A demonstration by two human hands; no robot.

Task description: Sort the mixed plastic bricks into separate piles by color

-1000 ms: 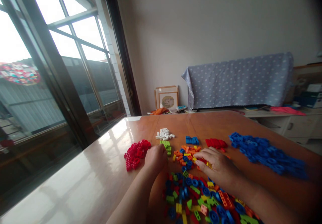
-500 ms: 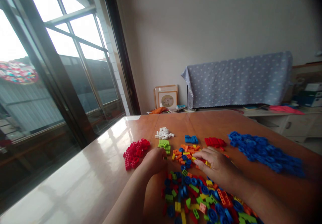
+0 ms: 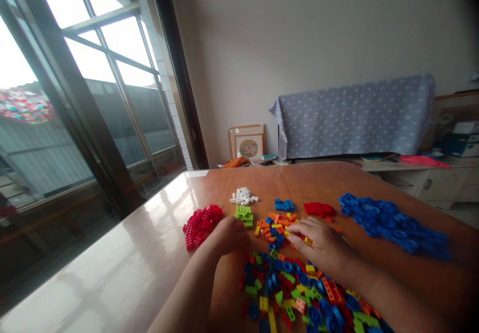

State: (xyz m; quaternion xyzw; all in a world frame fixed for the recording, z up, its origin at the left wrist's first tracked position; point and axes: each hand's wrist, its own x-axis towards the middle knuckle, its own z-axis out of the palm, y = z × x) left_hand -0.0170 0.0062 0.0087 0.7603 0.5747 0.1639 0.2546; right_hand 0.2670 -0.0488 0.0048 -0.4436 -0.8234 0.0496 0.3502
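Seemingly for reach, we're resting a half-open right hand (image 3: 317,238) by oblong orange plastic bricks (image 3: 265,232), left hand (image 3: 232,235) curled, both grips unclear.

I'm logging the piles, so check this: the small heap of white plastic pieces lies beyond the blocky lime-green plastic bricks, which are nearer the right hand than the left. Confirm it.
Wrong hand: in the head view, the lime-green plastic bricks are nearer the left hand than the right hand. The white heap does lie beyond them.
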